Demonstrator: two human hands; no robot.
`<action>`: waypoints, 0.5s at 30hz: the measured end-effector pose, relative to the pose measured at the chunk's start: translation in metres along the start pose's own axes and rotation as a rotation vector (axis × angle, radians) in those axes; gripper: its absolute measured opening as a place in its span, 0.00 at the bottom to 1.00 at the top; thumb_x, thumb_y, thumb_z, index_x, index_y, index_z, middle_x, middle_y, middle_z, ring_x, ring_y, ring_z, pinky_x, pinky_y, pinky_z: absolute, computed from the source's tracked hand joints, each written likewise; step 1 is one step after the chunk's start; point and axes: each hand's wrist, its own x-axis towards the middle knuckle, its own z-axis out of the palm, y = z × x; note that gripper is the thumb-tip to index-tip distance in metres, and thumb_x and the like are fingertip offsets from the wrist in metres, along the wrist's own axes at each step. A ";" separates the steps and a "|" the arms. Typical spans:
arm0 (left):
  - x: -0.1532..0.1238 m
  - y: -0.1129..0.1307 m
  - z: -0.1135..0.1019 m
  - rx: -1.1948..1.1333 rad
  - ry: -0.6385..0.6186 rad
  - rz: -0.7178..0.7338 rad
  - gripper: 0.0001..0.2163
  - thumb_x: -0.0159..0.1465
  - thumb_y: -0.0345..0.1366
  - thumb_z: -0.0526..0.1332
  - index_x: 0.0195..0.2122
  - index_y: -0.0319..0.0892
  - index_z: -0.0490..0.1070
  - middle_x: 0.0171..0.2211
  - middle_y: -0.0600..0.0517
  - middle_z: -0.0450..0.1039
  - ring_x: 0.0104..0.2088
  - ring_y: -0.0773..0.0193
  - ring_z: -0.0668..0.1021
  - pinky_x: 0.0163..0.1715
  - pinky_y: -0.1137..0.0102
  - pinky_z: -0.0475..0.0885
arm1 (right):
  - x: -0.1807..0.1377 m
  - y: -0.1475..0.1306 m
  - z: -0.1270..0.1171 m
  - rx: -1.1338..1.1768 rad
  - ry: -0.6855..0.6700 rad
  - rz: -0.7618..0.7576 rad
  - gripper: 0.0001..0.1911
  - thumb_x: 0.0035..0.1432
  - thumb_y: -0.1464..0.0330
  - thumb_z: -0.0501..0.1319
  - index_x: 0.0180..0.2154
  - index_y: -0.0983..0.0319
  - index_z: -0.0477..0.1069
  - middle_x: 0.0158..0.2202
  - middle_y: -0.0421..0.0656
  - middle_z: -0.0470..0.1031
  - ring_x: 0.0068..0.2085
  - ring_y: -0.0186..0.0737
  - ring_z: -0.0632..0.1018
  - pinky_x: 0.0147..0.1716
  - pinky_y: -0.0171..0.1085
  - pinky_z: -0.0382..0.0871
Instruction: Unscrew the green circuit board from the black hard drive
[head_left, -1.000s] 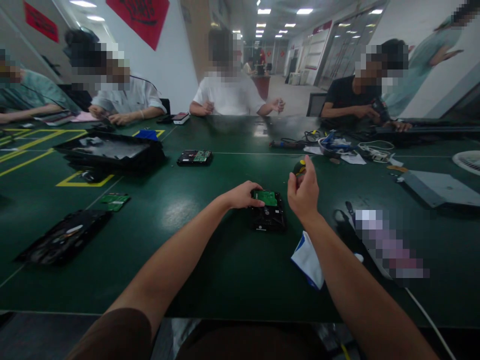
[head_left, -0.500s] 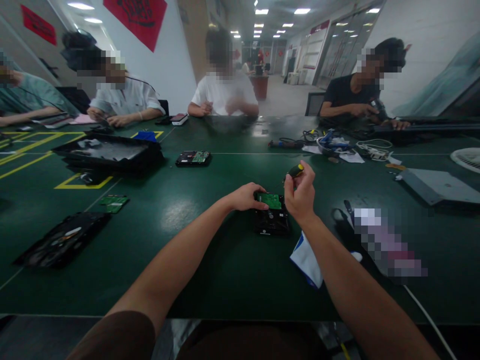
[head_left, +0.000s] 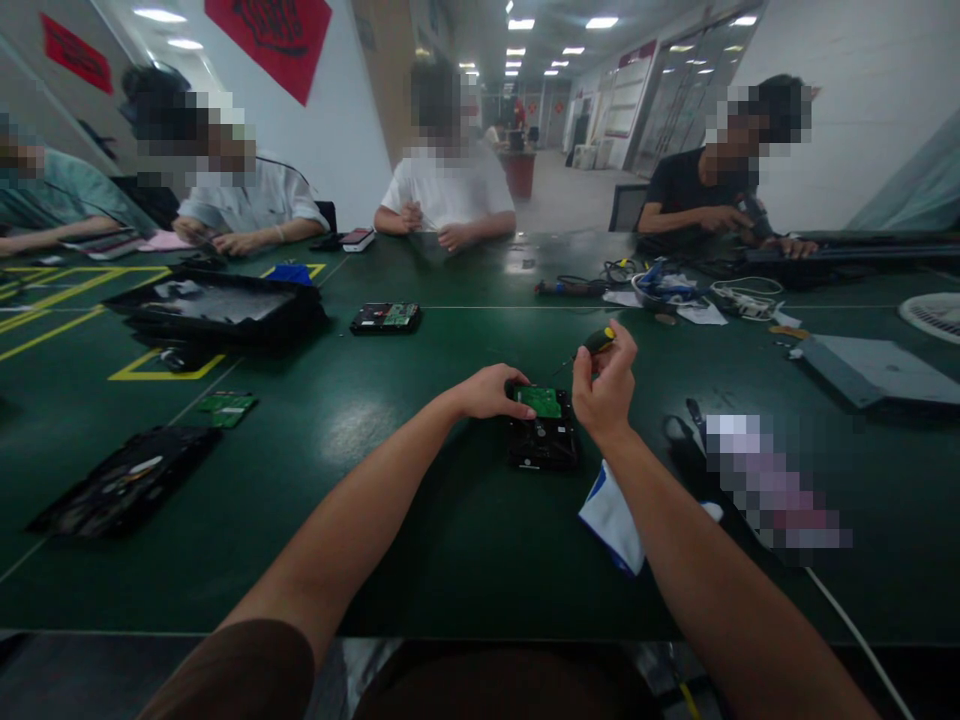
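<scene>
A black hard drive (head_left: 544, 435) with a green circuit board (head_left: 541, 400) on top lies on the dark green table in front of me. My left hand (head_left: 489, 392) rests on the drive's left far corner, fingers curled on its edge. My right hand (head_left: 604, 384) hovers just right of the drive, pinched on a small screwdriver (head_left: 596, 341) with a black and yellow handle, its thin shaft slanting down-left toward the board.
A white and blue cloth (head_left: 611, 515) lies under my right forearm. A second hard drive (head_left: 386, 317), a black tray (head_left: 214, 305), a loose green board (head_left: 225, 405) and a dismantled black case (head_left: 120, 480) sit to the left. Cables (head_left: 660, 285) and several seated people line the far side.
My right hand moved left and closer to the drive and turned the screwdriver so its shaft slants toward the board. My left hand stayed on the drive.
</scene>
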 end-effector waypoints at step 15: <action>0.000 -0.039 -0.014 0.005 0.118 -0.090 0.39 0.57 0.59 0.72 0.63 0.39 0.72 0.55 0.41 0.75 0.48 0.50 0.78 0.45 0.62 0.73 | 0.001 0.002 0.000 0.007 -0.010 0.021 0.31 0.73 0.59 0.52 0.71 0.60 0.49 0.50 0.54 0.76 0.40 0.49 0.81 0.47 0.55 0.81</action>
